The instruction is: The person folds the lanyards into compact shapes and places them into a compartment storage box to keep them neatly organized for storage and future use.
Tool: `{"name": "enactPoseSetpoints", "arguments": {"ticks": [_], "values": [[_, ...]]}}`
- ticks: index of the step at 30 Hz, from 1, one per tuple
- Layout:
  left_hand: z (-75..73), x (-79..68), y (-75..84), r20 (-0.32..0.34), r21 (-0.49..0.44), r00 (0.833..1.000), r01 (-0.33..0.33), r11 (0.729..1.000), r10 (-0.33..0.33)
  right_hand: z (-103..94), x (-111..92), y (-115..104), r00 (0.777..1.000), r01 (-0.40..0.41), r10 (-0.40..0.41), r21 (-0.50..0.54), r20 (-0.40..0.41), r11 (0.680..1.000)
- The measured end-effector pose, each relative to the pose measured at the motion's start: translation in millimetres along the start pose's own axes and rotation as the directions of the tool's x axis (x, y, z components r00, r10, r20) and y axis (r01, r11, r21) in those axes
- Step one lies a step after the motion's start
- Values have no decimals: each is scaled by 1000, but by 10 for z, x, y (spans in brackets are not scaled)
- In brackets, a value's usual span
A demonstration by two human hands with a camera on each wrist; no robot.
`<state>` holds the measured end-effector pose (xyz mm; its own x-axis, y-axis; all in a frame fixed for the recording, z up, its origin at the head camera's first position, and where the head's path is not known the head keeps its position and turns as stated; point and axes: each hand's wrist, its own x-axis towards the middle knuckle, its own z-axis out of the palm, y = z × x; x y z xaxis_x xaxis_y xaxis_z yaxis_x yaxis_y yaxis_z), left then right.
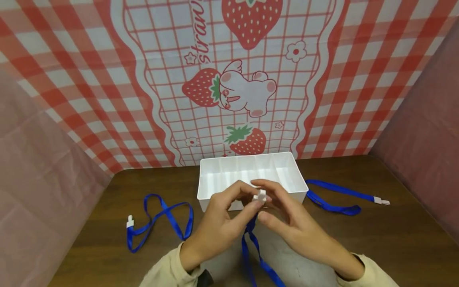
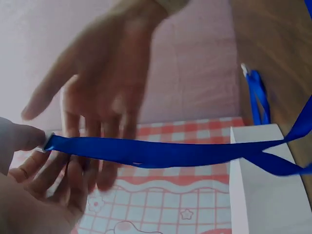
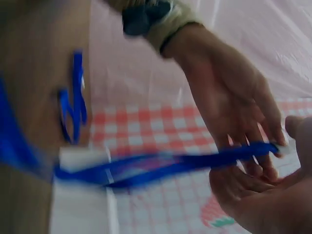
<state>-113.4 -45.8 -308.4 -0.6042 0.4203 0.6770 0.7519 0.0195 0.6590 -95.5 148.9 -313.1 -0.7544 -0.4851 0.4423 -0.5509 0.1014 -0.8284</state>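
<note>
A blue lanyard (image 1: 269, 269) with a white plastic clip (image 1: 261, 195) hangs between the two hands, in front of the white box. My left hand (image 1: 224, 223) pinches the clip end between thumb and fingers, and the strap drops below it. My right hand (image 1: 299, 229) is held close on the other side, its thumb apart from its fingers, fingertips near the clip. In the left wrist view the right hand (image 2: 107, 83) shows its fingers extended behind the taut strap (image 2: 146, 150). The right wrist view is blurred along the strap.
The white divided box (image 1: 209, 193) stands at the back of the brown table (image 1: 97, 239). One blue lanyard (image 1: 172, 219) lies looped to its left, another lanyard (image 1: 333, 187) to its right. Behind rises a strawberry-print checked cloth (image 1: 294, 99); pink cloth (image 1: 36, 167) covers the sides.
</note>
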Motion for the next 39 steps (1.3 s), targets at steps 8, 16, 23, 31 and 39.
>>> {"name": "enactPoseSetpoints", "arguments": {"ticks": [8,16,23,31,39], "values": [[-128,-57,-79,-38,14,997,68,998,-67,98,21,59,998,-67,65,110,22,992],[-203,-106,-55,132,94,987,78,993,-90,50,26,64,997,14,-20,74,77,997],[-268,-215,-65,138,41,990,29,999,-34,-1,27,51,987,10,-12,15,161,1000],[-436,-331,-90,65,-28,996,68,997,-66,-32,2,56,980,-41,41,-6,196,999],[-520,-376,-60,30,-123,995,102,987,-99,-46,-20,56,978,-48,50,-15,204,999]]}}
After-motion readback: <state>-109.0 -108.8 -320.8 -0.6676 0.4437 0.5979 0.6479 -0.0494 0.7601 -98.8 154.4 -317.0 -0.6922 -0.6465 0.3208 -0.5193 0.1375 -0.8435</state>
